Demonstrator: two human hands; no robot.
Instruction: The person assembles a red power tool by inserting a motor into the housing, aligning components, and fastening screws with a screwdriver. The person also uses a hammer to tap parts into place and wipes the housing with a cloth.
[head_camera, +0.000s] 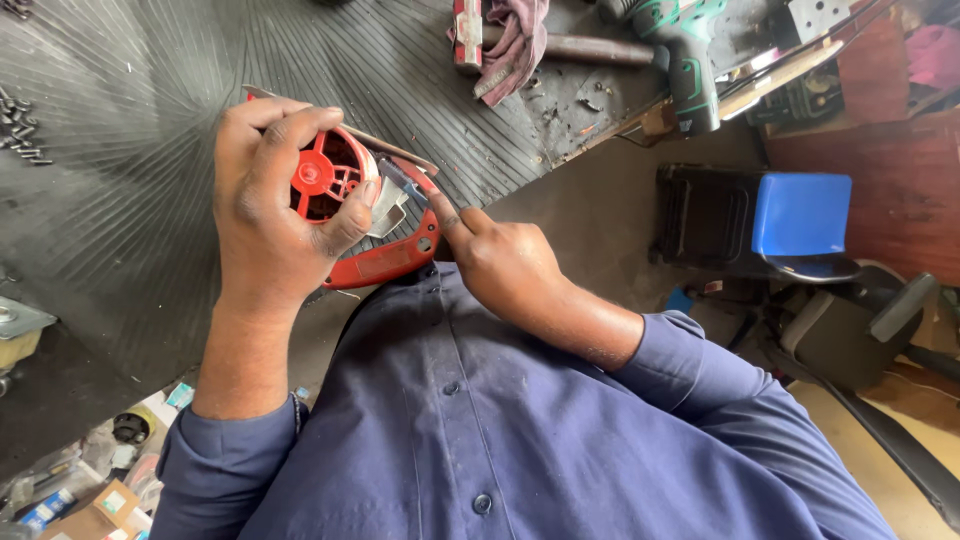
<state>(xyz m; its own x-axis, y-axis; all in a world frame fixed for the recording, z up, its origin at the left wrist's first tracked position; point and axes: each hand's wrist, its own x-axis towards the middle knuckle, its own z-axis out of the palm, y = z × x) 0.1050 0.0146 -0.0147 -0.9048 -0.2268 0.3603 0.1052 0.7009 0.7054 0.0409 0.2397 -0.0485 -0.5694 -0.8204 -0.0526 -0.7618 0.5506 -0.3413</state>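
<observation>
The left hand (265, 215) wraps over a red plastic housing (385, 262) with a spoked round hub, fingers curled tight around it, and that grip hides most of the part's top and left side. The housing sits just above the person's chest, over the near edge of the desk (130, 230), whose ribbed black mat runs off the left and top of the view. The right hand (505, 265) comes in from the right, index finger stretched out and touching a small grey metal piece (392, 205) on the housing; the other fingers are folded under, and whether they pinch anything cannot be told. A thin flat strip behind the housing is mostly covered.

Up top, a green cordless drill (685, 60) and a hammer with a rag (520, 40) are cut off by the frame. Loose screws (20, 125) lie at the far left edge. Right of the desk's slanted edge the floor opens up, then a blue-topped box (800, 215) and a chair crowd in.
</observation>
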